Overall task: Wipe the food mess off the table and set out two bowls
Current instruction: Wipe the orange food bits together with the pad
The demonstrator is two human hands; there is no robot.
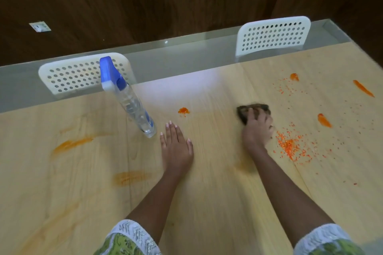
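My right hand [258,128] grips a dark brown cloth [253,111] and presses it on the light wooden table [207,182]; the cloth looks blurred. My left hand [176,143] lies flat on the table, fingers straight, holding nothing. Orange crumbs [289,146] are scattered just right of my right hand. A small orange pile [183,110] sits ahead of my left hand. Orange smears mark the right side [324,120] and far right [363,88]; fainter streaks [71,144] stain the left. No bowls are in sight.
A clear spray bottle with a blue trigger head [128,99] stands just left of my left hand. Two white perforated chair backs [85,72] [273,34] stand beyond the table's glass far edge. A dark wooden wall rises behind.
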